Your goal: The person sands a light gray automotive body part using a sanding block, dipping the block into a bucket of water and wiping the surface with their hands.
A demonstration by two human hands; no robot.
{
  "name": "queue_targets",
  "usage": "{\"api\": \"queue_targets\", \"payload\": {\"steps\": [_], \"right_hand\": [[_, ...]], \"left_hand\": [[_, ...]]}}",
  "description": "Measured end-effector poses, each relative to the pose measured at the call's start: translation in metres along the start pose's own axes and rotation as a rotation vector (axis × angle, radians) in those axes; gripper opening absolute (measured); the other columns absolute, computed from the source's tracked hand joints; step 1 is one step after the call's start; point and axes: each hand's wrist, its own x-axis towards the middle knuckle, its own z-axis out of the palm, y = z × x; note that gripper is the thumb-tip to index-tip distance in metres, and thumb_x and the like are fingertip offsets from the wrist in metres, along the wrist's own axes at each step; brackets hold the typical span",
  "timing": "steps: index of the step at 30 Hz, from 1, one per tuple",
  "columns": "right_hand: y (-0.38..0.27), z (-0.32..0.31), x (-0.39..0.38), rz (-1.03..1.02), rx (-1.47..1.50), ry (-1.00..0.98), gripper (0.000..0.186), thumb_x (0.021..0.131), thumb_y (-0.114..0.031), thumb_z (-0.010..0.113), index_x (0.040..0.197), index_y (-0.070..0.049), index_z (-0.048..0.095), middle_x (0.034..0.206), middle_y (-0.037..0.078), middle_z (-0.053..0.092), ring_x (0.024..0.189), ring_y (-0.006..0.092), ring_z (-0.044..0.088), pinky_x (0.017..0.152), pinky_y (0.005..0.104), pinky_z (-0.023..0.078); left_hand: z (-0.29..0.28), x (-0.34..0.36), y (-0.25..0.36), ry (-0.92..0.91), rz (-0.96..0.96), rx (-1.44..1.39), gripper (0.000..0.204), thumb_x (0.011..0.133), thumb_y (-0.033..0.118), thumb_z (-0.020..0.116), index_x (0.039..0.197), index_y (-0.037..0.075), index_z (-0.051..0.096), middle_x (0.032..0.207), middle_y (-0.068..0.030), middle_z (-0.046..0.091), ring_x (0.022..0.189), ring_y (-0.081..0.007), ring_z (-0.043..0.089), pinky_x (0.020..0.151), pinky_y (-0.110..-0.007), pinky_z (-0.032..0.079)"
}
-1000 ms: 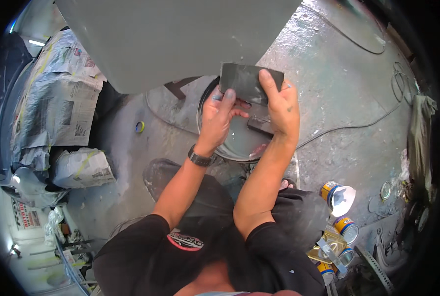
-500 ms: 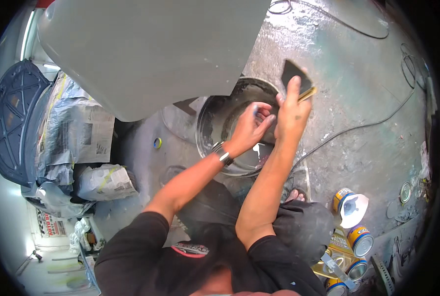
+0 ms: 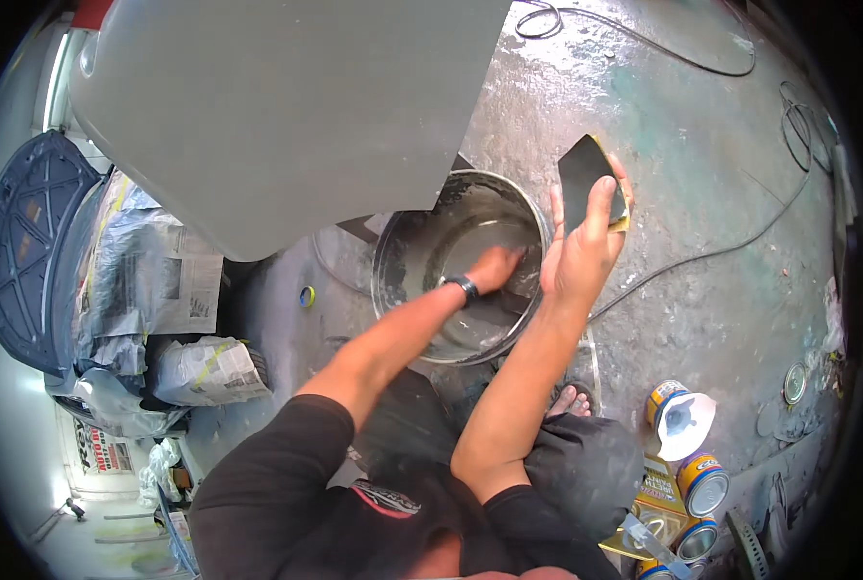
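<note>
Holding the dark sheet (image 3: 580,174) raised in the right hand (image 3: 586,246), to the right of the bucket (image 3: 494,200) and above the floor (image 3: 702,314), apart from both. Gripping with the thumb flat upon the dark face and the other fingers behind and along the edge, probably to press the sheet and its yellow backing (image 3: 622,224) together as one piece. Held aside in this way, perhaps, in order to leave the mouth of the bucket free for the left hand (image 3: 494,269). Down inside the bucket with that left hand, near the right part of the wall, and wearing a dark watch (image 3: 466,288) on the wrist. Cannot tell whether open, closed or gripping something with the left fingers, because of blur and shadow. For the bucket, a place on the floor just before the knees (image 3: 591,474), probably chosen for easy reach from both sides. Beyond, covering a bit of the far rim in this view, a large grey panel (image 3: 296,116). At the right, close to the leg, a group of cans (image 3: 707,488), perhaps put there to be out of the way of the arms. Far to the left, newspaper (image 3: 194,256) over a car (image 3: 35,251), likely as protection.
</note>
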Motion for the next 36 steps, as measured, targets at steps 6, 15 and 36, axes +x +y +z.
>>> {"api": "queue_targets", "payload": {"steps": [6, 15, 36], "right_hand": [[0.031, 0.005, -0.006, 0.011, -0.097, 0.079, 0.040, 0.105, -0.034, 0.054, 0.134, -0.007, 0.051, 0.132, 0.010, 0.054, 0.124, 0.0217, 0.052, 0.104, 0.0468, 0.043], [0.093, 0.091, -0.056, -0.643, -0.604, -0.279, 0.054, 0.105, -0.026, 0.048, 0.150, 0.002, 0.037, 0.153, 0.026, 0.036, 0.143, 0.0432, 0.034, 0.118, 0.0471, 0.030], [0.125, 0.154, -0.027, -0.522, -0.783, -0.238, 0.064, 0.104, -0.033, 0.043, 0.156, 0.001, 0.025, 0.162, 0.026, 0.019, 0.150, 0.0435, 0.018, 0.115, 0.0672, 0.016]], "left_hand": [[-0.147, -0.065, 0.099, 0.254, 0.663, 0.355, 0.024, 0.095, 0.020, 0.065, 0.085, -0.001, 0.064, 0.076, -0.0217, 0.060, 0.067, -0.0363, 0.057, 0.063, -0.044, 0.047], [-0.208, -0.139, 0.028, -0.054, -0.067, -0.012, 0.024, 0.099, 0.020, 0.063, 0.105, -0.002, 0.059, 0.094, -0.0105, 0.069, 0.074, -0.0090, 0.063, 0.066, -0.032, 0.053], [-0.153, -0.088, -0.026, 0.574, 0.321, -0.641, 0.033, 0.106, 0.027, 0.053, 0.126, 0.001, 0.051, 0.119, -0.0104, 0.061, 0.100, -0.0201, 0.066, 0.087, -0.033, 0.057]]}}
